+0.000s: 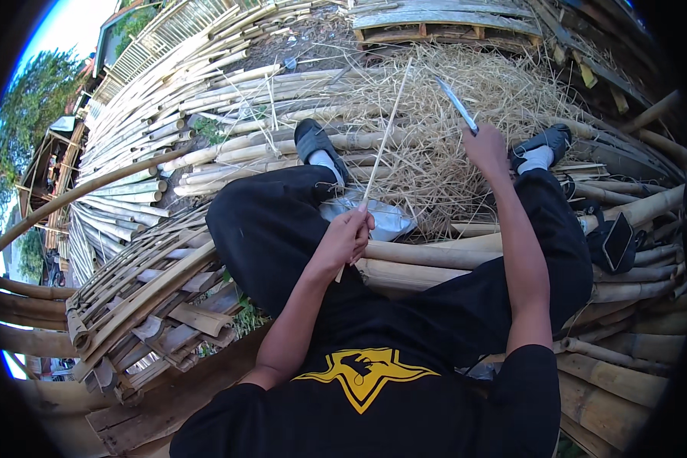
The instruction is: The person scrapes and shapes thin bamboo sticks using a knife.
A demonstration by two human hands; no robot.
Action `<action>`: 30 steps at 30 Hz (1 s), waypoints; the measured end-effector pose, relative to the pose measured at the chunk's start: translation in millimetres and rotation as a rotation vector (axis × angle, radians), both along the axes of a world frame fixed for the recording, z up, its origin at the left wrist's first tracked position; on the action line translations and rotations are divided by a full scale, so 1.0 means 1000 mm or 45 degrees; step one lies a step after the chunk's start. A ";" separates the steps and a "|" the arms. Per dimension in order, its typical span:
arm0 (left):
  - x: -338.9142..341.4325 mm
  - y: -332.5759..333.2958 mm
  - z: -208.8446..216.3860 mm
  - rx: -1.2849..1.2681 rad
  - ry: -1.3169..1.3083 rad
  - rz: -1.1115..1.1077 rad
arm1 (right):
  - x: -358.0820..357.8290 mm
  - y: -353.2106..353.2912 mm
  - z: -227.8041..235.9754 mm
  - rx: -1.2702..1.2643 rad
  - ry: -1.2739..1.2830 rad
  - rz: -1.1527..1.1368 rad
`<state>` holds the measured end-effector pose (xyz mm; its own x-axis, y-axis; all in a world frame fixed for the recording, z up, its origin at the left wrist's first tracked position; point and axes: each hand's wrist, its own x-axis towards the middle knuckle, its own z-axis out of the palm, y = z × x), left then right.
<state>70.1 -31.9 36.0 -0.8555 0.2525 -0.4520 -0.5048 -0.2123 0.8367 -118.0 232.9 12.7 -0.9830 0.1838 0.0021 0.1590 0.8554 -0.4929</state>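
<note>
A thin bamboo strip (387, 133) slants up and away from my left hand (346, 237), whose fingers are closed round it near its lower end. The short tail of the strip sticks out below that hand, over my lap. My right hand (485, 146) grips a knife (458, 105) by its dark handle. Its shiny blade points away and to the left, above a heap of pale bamboo shavings (496, 88). Blade and strip are apart. Between my legs, a whitish sack (374, 219) lies partly under the shavings.
Bamboo poles (420, 256) lie across in front of me, and many more spread to the far left. Split bamboo pieces (153, 320) are stacked at my left. A wooden pallet (446, 23) stands at the back. On the right, a black pouch with a phone-like device (617, 240) rests on poles.
</note>
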 end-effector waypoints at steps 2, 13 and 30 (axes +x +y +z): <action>-0.003 0.000 -0.008 -0.420 0.179 0.031 | 0.013 -0.020 0.019 0.000 0.162 0.210; 0.001 0.020 -0.011 -1.280 0.678 0.007 | 0.093 -0.076 -0.020 0.035 -0.213 0.814; 0.057 0.012 -0.003 -1.199 0.441 -0.037 | -0.006 0.014 -0.056 -1.160 -0.506 -0.008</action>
